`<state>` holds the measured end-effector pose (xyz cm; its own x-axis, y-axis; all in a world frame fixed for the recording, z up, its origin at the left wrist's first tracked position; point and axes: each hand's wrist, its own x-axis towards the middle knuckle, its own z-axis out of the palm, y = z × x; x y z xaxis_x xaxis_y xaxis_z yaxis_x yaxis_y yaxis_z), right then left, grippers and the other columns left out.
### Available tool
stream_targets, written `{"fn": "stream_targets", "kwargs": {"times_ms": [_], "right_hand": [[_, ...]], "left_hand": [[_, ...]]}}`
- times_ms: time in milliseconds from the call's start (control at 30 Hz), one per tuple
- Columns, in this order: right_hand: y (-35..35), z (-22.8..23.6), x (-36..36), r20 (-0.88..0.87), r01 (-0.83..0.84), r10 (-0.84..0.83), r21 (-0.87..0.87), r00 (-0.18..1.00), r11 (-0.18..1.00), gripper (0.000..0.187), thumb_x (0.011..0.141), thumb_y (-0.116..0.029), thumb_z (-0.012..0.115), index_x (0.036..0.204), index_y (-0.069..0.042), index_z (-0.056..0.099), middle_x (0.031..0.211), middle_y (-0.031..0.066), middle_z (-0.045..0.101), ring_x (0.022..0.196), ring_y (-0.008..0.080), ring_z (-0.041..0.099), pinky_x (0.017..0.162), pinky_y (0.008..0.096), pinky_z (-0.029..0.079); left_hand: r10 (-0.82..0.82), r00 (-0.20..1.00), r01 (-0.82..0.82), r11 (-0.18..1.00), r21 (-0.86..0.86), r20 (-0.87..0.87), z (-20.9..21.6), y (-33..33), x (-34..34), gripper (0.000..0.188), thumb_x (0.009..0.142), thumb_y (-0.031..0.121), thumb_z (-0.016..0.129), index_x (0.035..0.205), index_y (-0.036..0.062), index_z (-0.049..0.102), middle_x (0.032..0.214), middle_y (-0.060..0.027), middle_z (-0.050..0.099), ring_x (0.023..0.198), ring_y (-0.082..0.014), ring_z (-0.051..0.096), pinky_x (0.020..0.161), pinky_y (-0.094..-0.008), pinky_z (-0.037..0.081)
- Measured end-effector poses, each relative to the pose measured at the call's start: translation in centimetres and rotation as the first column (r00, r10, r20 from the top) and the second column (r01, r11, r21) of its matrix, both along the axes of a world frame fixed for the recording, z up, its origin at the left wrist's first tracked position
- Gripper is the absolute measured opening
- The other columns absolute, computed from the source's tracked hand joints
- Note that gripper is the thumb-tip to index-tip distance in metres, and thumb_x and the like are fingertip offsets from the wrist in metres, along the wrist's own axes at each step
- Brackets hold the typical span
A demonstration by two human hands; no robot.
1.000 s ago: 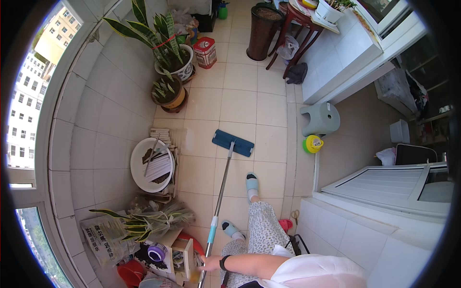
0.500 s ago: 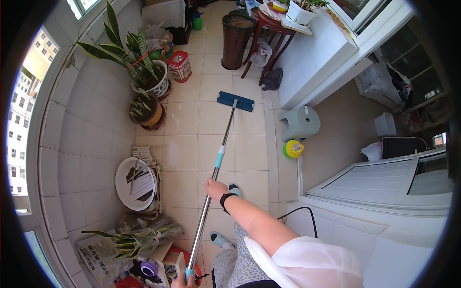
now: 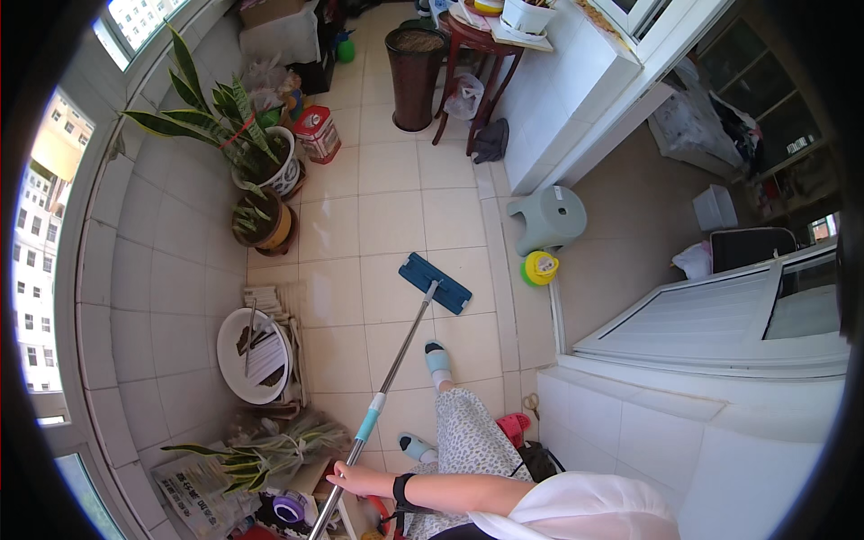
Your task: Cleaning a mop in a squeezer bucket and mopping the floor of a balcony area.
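Observation:
A flat mop with a blue rectangular head (image 3: 436, 283) lies on the tiled floor (image 3: 396, 234), its silver pole (image 3: 405, 346) slanting down toward the lower left. My right hand (image 3: 355, 480), with a black band on the wrist, is closed around the pole below its light-blue collar (image 3: 368, 423). The lower end of the pole runs out of the picture at the bottom edge. My left hand is out of sight. My feet in light-blue slippers (image 3: 437, 358) stand just behind the mop head.
Potted snake plants (image 3: 270, 148) and a white basin (image 3: 236, 355) line the left wall. A tall brown pot (image 3: 414, 94) and a wooden stand (image 3: 481, 45) stand ahead. A grey stool (image 3: 551, 219) and a yellow-green container (image 3: 539, 268) sit right, beside the doorway. Red footwear (image 3: 513, 428) lies near my leg.
The mop head has come back toward my feet and turned slightly. My right hand has moved down and left with the pole. My left hand has left the picture.

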<state>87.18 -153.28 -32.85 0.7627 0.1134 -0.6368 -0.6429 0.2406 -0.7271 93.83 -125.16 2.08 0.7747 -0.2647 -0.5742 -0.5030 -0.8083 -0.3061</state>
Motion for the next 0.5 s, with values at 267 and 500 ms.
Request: {"fn": "stream_targets", "kwargs": {"times_ms": [267, 500], "right_hand": [[-9.2, -0.8, 0.8, 0.047, 0.274, -0.275, -0.35, 0.96, 0.896, 0.033, 0.094, -0.037, 0.04, 0.102, -0.006, 0.042, 0.068, 0.0126, 0.057, 0.063, 0.032, 0.06, 0.058, 0.0436, 0.044], [-23.3, -9.9, -1.4, -0.014, 0.332, -0.426, -0.603, 0.905, 0.725, 0.032, 0.094, -0.034, 0.037, 0.104, -0.005, 0.042, 0.068, 0.0154, 0.06, 0.064, 0.0346, 0.061, 0.058, 0.0447, 0.046]], "left_hand": [[-0.24, 0.945, 0.289, 0.93, -0.229, 0.221, -5.5, -8.3, 3.1, 0.027, 0.075, 0.036, 0.069, 0.076, 0.0108, 0.061, 0.066, -0.0101, 0.061, 0.059, -0.0286, 0.06, 0.051, -0.0396, 0.046], [-0.337, 0.94, 0.329, 0.843, -0.425, 0.059, -12.5, -23.1, 1.0, 0.031, 0.083, 0.03, 0.063, 0.108, 0.0112, 0.064, 0.07, -0.0136, 0.061, 0.055, -0.0313, 0.059, 0.048, -0.0388, 0.047]]}}
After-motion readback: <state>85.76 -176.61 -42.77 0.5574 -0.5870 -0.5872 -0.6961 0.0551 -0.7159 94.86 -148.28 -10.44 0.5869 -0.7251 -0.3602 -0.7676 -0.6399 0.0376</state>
